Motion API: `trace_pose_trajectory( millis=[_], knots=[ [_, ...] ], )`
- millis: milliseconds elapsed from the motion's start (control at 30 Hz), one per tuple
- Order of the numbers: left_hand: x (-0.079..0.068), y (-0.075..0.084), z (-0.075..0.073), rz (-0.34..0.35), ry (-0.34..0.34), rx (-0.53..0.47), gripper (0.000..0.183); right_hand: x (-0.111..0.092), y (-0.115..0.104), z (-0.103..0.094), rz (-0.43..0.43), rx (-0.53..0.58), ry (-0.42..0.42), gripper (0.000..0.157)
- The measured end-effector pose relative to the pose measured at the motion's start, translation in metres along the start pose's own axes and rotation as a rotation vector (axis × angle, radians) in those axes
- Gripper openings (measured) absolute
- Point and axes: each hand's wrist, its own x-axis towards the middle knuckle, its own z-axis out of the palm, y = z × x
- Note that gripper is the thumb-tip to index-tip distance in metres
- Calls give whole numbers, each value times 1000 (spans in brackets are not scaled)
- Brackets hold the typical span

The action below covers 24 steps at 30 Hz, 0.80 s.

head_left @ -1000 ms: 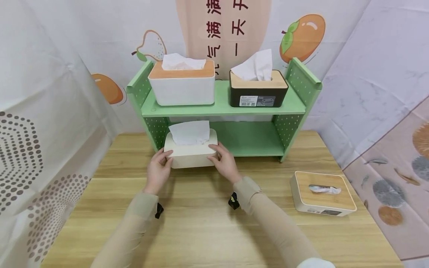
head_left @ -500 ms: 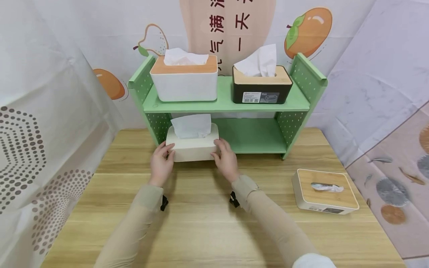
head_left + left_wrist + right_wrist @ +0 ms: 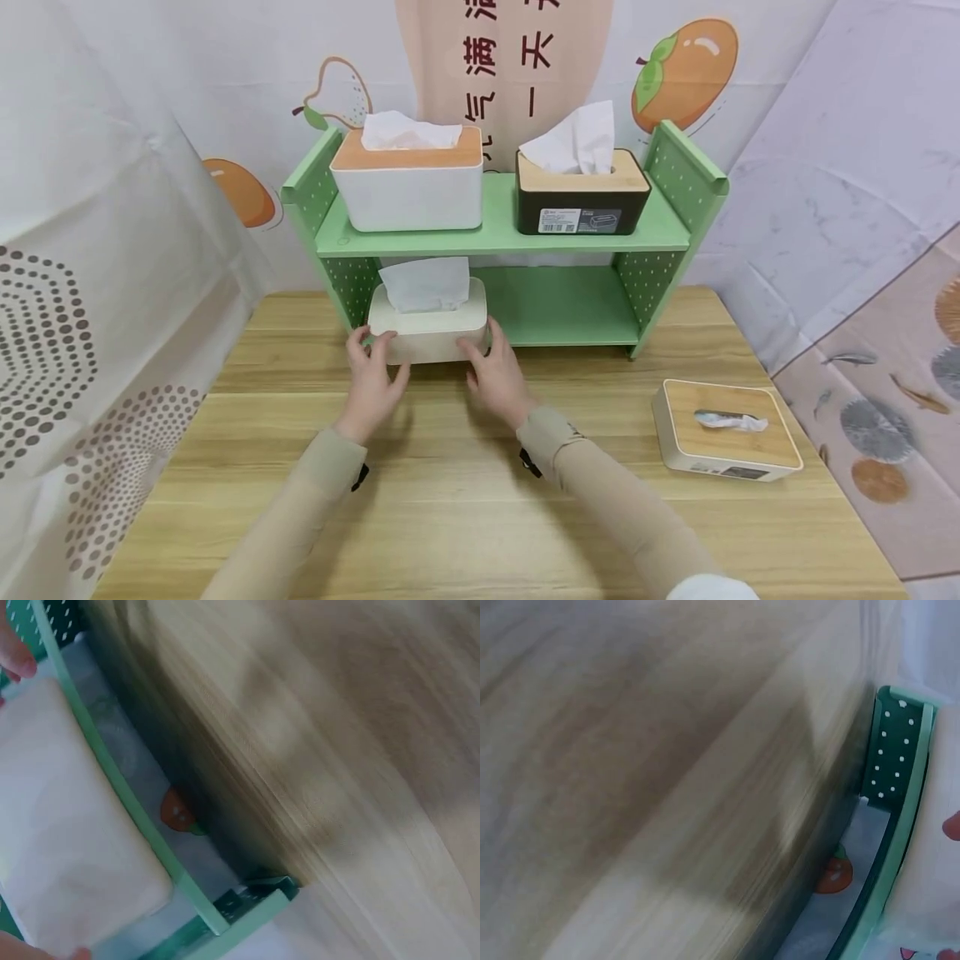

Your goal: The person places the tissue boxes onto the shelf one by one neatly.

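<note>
A cream tissue box [image 3: 431,337] with a white tissue standing out of its top sits at the left of the green rack's lower shelf [image 3: 555,308]. My left hand [image 3: 372,387] is at the box's front left corner, fingers spread and bent, fingertips at its side and front; the thumb stands off below. At the front right corner, my right hand [image 3: 498,379] has fingertips touching the side and front face. In the left wrist view the box [image 3: 75,817] lies against the shelf's green edge [image 3: 127,795]. The right wrist view shows only part of the box [image 3: 930,862].
On the upper shelf stand a white tissue box [image 3: 412,196] with an orange-brown wooden lid and a black tissue box [image 3: 581,208] with a light wooden lid. Another wood-topped tissue box [image 3: 731,433] lies on the wooden table [image 3: 465,517] at the right.
The cream box has gone slightly back onto the lower shelf. Both hands have loosened from its corners, and the left thumb has come off the front. The other boxes stay put.
</note>
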Motion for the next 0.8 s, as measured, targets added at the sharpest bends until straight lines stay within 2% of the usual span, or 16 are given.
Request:
trace_pose_trajectory(
  millis=[167, 267, 467, 600, 800],
  knots=[
    [-7, 5, 4, 84, -119, 205, 53, -2, -6, -2, 10, -22, -60, 65],
    [-9, 6, 6, 104, -145, 279, 61, -2, -11, -4, 19, -24, -74, 68],
    [-11, 8, 10, 80, -202, 326, 74, -2, -16, -5, 27, -89, -78, 71],
    [-11, 8, 13, 51, -227, 364, 78, -1, -18, -4, 50, -123, -112, 73],
    [-8, 10, 15, 41, -190, 418, 74, 2, -16, 0, 49, -140, -153, 76]
  ],
)
